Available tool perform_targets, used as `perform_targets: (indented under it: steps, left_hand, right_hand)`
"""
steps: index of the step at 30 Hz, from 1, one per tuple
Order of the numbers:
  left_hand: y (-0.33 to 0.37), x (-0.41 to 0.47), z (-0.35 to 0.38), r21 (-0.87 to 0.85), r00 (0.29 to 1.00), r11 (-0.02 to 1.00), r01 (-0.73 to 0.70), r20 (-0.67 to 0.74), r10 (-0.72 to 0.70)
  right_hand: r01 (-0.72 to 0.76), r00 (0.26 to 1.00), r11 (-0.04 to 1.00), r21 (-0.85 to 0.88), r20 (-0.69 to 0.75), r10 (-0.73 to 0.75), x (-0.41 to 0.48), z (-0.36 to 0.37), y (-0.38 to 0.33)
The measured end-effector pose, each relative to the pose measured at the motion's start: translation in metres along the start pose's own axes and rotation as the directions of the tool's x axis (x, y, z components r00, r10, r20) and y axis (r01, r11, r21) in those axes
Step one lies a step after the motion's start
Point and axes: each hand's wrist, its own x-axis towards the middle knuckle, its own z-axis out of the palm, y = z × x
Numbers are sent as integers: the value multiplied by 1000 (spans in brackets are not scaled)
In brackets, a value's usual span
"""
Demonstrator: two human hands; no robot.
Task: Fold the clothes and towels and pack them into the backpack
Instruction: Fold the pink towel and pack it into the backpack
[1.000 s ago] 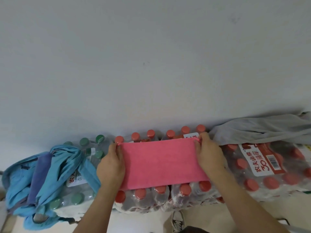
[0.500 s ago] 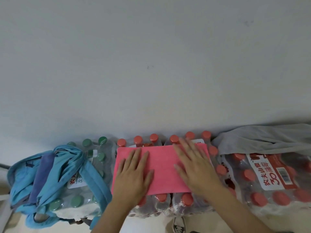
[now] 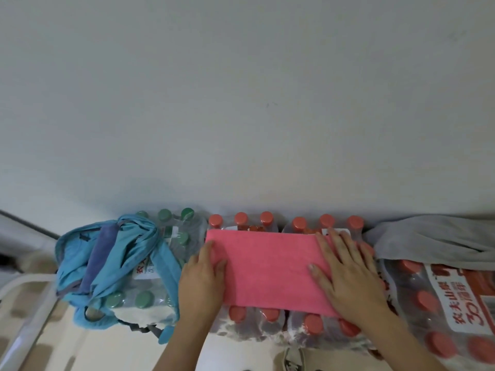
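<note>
1. A blue backpack [image 3: 112, 269] lies slumped over a pack of green-capped bottles [image 3: 144, 299].
2. The left hand [image 3: 201, 285] rests open at the left end of the towel, thumb on top, fingers stretched along the edge.
3. The pink towel [image 3: 267, 271], folded into a long band, lies flat across packs of red-capped bottles [image 3: 267, 317].
4. The right hand [image 3: 348, 279] presses flat on the towel's right end, fingers spread.
5. A grey cloth [image 3: 434, 236] lies crumpled on a labelled pack [image 3: 455, 303], just beside the towel.

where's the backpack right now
In the head view, the blue backpack lies at lower left on the green-capped bottle pack, just left of the left hand and the pink towel.
</note>
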Motion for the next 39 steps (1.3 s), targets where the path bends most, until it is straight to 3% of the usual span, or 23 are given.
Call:
perform_targets:
  steps: [3, 6, 11, 15, 18, 20, 22, 24, 28, 35, 39]
  left_hand:
    - [7, 6, -8, -29, 999, 999, 43, 15, -42]
    - [13, 7, -14, -172, 993, 979, 111, 48, -104]
    - [0, 6, -26, -319, 999, 946, 53, 25, -48]
    - [-10, 14, -46, -444, 996, 892, 88, 23, -87]
    - [-21, 22, -67, -505, 970, 836, 215, 212, -121]
    - [-29, 25, -77, -564, 912, 759, 324, 400, -93]
    - [-34, 26, -82, -617, 871, 679, 398, 487, -68]
    - [-41, 30, -86, -619, 900, 699, 359, 428, -83]
    - [-62, 43, -106, -520, 963, 837, 171, 268, -31]
    - [-105, 61, -127, -396, 911, 918, -9, 376, 171]
    - [-116, 66, -131, -374, 899, 927, -17, 399, 177]
  right_hand:
    - [7, 1000, 1000, 9, 2, -7, 0, -1, 1]
    - [-3, 1000, 999, 39, -22, 4, 0, -1, 0]
    - [-47, 993, 992, 118, -103, 60, 7, -6, -9]
    - [0, 978, 982, 191, -206, 40, 19, -18, -36]
    - [91, 976, 954, 286, -218, -28, 26, -30, -78]
    - [155, 980, 927, 340, -170, -101, 25, -33, -111]
    - [186, 983, 913, 364, -80, -168, 21, -28, -141]
    - [135, 990, 938, 319, 6, -144, 19, -21, -162]
    - [36, 994, 971, 238, 90, -59, 22, -5, -188]
    - [38, 997, 988, 146, 66, -48, 34, 2, -221]
    - [115, 985, 986, 119, 112, -129, 36, -4, -220]
